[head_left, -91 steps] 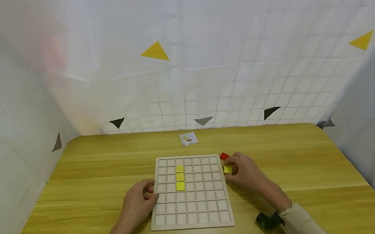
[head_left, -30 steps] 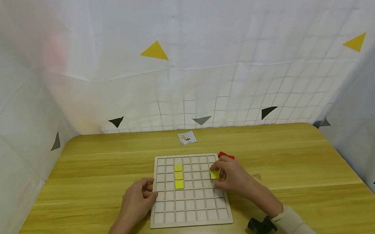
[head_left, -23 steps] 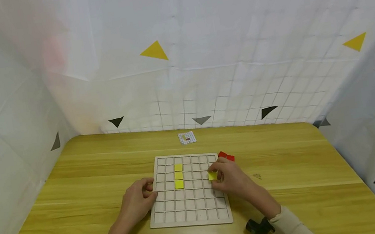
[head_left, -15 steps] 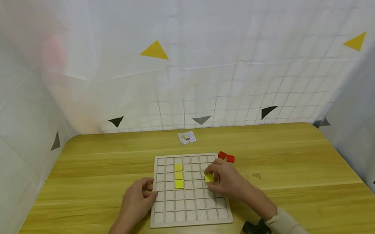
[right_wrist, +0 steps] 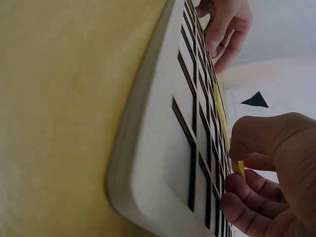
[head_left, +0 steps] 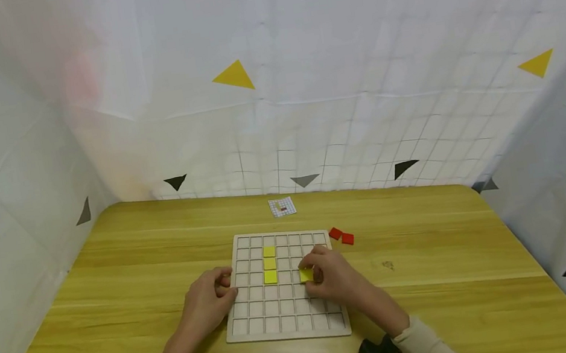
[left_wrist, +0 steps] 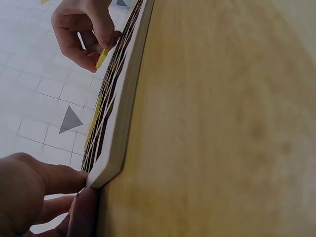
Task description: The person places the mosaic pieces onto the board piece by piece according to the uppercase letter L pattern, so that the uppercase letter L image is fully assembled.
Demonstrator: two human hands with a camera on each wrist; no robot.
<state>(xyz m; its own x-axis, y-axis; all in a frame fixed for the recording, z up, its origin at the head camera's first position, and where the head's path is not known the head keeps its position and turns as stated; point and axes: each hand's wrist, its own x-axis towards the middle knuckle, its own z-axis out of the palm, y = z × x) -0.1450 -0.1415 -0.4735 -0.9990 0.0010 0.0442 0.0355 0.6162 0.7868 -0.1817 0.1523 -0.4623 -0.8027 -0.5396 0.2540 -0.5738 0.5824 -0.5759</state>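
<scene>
A pale wooden grid board [head_left: 290, 323] lies on the table, three yellow square tiles [head_left: 270, 263] lined up in one column of its cells. My left hand [head_left: 207, 299] holds the board's left edge with thumb and curled fingers; in the left wrist view, fingertips [left_wrist: 79, 180] meet the rim at a corner. With thumb and fingers, my right hand [head_left: 333, 274] pinches a yellow tile [head_left: 305, 275] over the board, right of the column. The tile [right_wrist: 241, 169] stands tilted close over the grid in the right wrist view, partly covered by the fingers.
Two red square tiles [head_left: 341, 236] lie on the table past the board's upper right corner. Behind the board is a small printed card [head_left: 282, 207] with a grid pattern. White sheets [head_left: 273, 111] with triangles enclose the table's back and sides.
The right hand has carried the yellow tile from beside the board's right edge leftward over the grid, uncovering the red tiles. The left hand stays at the board's left edge.
</scene>
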